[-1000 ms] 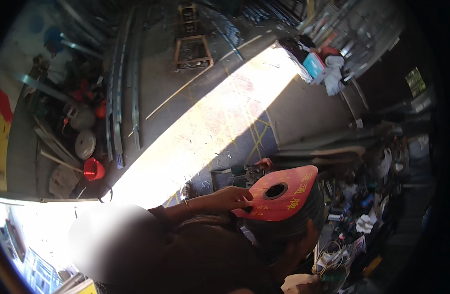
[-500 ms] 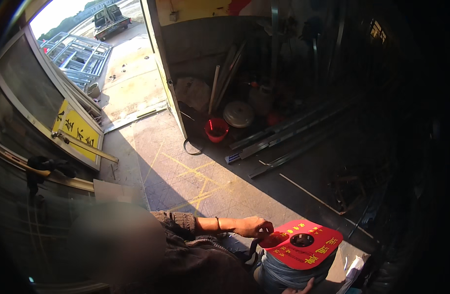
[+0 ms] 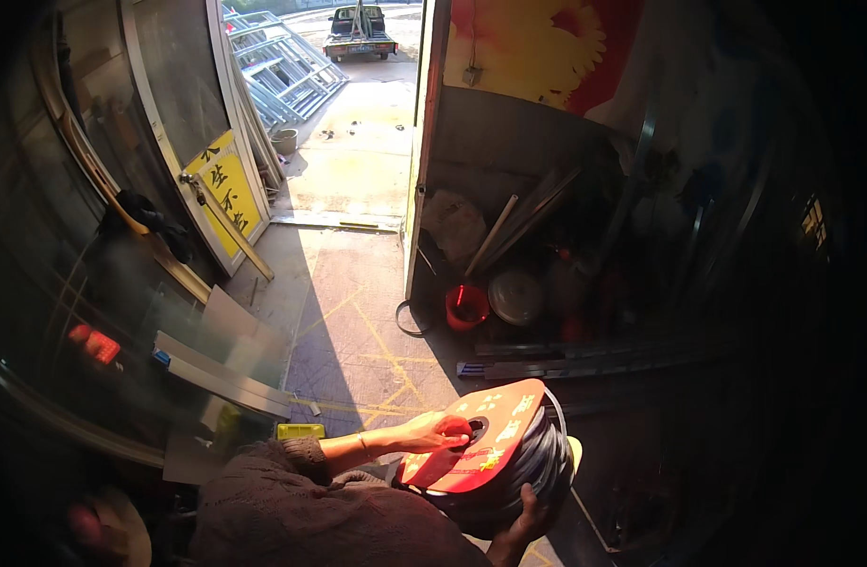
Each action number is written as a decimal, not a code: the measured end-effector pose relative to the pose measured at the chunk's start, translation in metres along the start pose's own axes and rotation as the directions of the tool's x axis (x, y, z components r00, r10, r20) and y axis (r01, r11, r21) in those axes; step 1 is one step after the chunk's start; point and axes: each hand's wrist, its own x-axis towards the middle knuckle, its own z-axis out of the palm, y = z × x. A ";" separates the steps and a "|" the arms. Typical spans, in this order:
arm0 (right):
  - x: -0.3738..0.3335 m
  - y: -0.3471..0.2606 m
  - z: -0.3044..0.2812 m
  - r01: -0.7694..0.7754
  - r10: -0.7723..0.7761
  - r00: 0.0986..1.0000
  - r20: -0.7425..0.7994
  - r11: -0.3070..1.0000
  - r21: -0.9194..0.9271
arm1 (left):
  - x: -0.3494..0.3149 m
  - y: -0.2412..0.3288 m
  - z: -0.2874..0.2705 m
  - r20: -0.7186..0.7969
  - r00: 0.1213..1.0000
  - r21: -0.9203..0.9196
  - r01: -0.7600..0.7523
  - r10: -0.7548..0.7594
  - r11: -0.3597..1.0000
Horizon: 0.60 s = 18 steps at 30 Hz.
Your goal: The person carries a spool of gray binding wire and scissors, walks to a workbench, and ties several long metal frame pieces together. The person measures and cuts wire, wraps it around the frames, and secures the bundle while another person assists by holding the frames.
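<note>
A large spool (image 3: 504, 402) with a red, yellow-lettered end plate stands tilted in front of me, wound with dark grey cord-like strip (image 3: 537, 454). My left hand (image 3: 433, 433) reaches across the plate, its bent fingers at the dark hole in the middle; the fingertips are partly hidden there. Against the lower right side of the winding, my right hand (image 3: 523, 518) grips the spool, thumb up along the strip. Part of a yellowish far end plate (image 3: 574, 452) shows behind the coil. A brown knitted sleeve (image 3: 301, 458) covers my left arm above the wrist.
Beyond the spool are a red bucket (image 3: 466, 307), a round lid-like thing (image 3: 515, 298) and long metal profiles (image 3: 594, 364). A yellow box (image 3: 301, 431) and pale boards (image 3: 230, 373) lie left. An open doorway leads to metal frames (image 3: 282, 71) and a parked truck (image 3: 360, 33).
The scene has swung to the right in view. The spool has tipped so its winding faces right, and my left hand has gone from the plate's edge to its centre hole.
</note>
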 end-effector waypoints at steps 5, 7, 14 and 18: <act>0.031 0.008 0.038 -0.238 0.167 0.954 0.249 0.928 0.288 | -0.009 -0.022 -0.007 -0.156 0.981 -0.170 0.086 -0.114 0.982; 0.053 0.012 0.062 -0.339 0.128 0.883 0.452 0.840 0.424 | -0.017 -0.032 -0.018 -0.194 0.965 -0.296 0.114 -0.176 0.948; 0.105 0.025 0.165 -0.644 0.277 0.504 0.818 0.752 0.142 | -0.033 -0.077 -0.092 -0.543 0.806 -0.378 0.017 -0.237 0.926; 0.133 0.027 0.258 -0.517 0.231 0.322 0.918 0.855 -0.033 | -0.041 -0.090 -0.156 -0.670 0.659 -0.540 -0.116 -0.343 0.834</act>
